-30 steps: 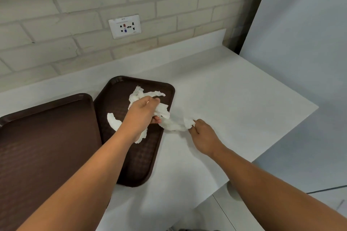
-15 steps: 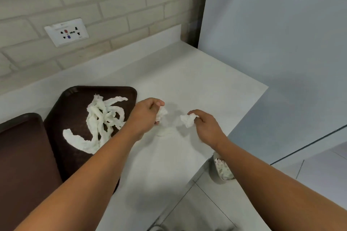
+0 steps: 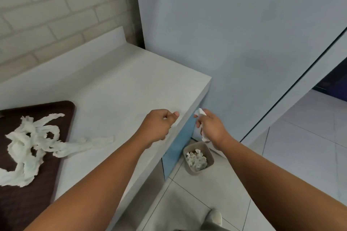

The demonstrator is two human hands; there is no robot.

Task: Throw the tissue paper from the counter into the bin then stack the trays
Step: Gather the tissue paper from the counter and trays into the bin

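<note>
Head view, centre frame: right hand (image 3: 210,129) is off the worktop (image 3: 122,90) edge, fingers curled round a white scrap (image 3: 201,112). Bin (image 3: 189,148) stands on the floor below it in frame, paper inside. Left hand (image 3: 157,127) is fisted over the worktop edge, with a white fleck at the fingers; cannot tell if it grips anything. Lower left: tissue (image 3: 28,142) is heaped on the brown tray (image 3: 28,202), one strand trailing onto the worktop.

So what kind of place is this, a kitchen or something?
Probably a pantry or canteen clean-up corner: a white counter against a brick wall, a brown serving tray strewn with tissue paper, and a small bin on the tiled floor.
</note>
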